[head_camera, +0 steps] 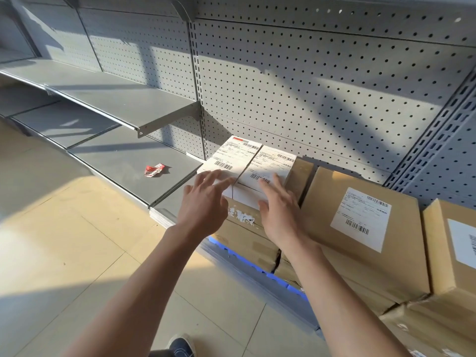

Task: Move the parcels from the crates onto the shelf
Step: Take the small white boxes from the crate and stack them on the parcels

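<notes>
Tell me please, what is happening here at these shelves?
A person is stacking parcels on the bottom grey shelf. Both hands are open over two white parcels that sit side by side on brown boxes: the left hand over the left white parcel, the right hand over the right white parcel. A red scrap lies on the shelf.

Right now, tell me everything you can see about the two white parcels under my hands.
The two white parcels are small box-shaped packages lying flat, side by side and touching. Each top carries a white shipping label with barcodes; the left label has a red mark. They sit on brown cardboard boxes against the pegboard back panel. The left hand and right hand reach over them, straight fingers on their tops.
</notes>
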A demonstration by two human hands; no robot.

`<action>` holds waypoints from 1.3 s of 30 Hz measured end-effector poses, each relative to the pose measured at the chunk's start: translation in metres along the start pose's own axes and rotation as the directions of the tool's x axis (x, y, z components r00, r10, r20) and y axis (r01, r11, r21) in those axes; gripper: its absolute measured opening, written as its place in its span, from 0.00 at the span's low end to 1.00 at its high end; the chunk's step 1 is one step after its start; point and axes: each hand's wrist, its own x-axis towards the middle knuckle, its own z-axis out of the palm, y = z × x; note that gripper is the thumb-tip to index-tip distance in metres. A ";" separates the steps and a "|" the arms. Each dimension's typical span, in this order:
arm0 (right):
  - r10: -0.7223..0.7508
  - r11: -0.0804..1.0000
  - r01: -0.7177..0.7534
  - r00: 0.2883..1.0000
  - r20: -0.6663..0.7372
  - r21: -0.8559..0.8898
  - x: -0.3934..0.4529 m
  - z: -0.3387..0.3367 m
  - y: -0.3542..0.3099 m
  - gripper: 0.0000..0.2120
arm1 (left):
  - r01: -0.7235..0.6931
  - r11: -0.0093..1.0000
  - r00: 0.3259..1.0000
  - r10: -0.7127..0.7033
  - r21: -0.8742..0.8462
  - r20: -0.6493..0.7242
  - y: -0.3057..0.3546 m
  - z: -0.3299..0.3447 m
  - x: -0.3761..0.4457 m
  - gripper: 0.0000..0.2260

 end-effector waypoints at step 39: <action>0.355 0.897 -0.388 0.918 -0.179 -0.213 -0.227 -0.209 0.078 0.16 | -0.493 0.858 0.857 0.507 -0.141 0.089 0.245 -0.045 -0.082 0.19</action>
